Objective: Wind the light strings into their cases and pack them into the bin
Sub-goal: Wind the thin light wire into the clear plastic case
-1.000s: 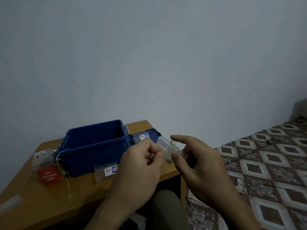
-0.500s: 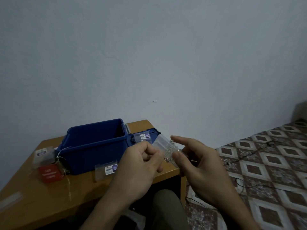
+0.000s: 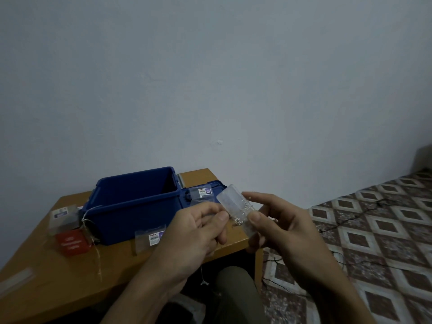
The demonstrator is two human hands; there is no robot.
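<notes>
Both forearms reach up from below. The right hand [image 3: 287,232] pinches the clear case [image 3: 230,199] between thumb and forefinger — other fingers curled beneath it. Just left of the case, the left hand [image 3: 198,232], fingers curled, pinches the light string [image 3: 239,219].

Single head cam, looks fwd + down, close above table [image 3: 58,265], facing wall [image 3: 210,78].

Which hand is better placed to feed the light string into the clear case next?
Left, probably. The left hand pinches the light string right beside the clear case, while the right hand is busy gripping that case between thumb and fingers.
</notes>
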